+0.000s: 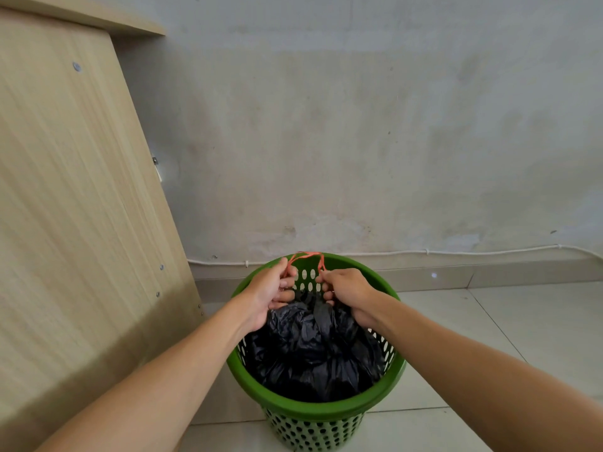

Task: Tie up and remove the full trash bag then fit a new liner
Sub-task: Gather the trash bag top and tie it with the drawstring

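Observation:
A green perforated bin [313, 415] stands on the tiled floor with a black trash bag [313, 350] bunched inside it. The bag's gathered neck rises between my two hands. An orange drawstring [306, 256] loops up above the far rim. My left hand [267, 295] grips one end of the drawstring, fingers curled by the bag's neck. My right hand [346, 291] grips the other end, close beside the left. Both hands hover over the far half of the bin.
A light wooden cabinet side [75, 207] stands close on the left, almost touching the bin. A grey wall [359, 141] lies behind, with a white cable [456, 252] along its base. Pale floor tiles [489, 337] stretch to the right.

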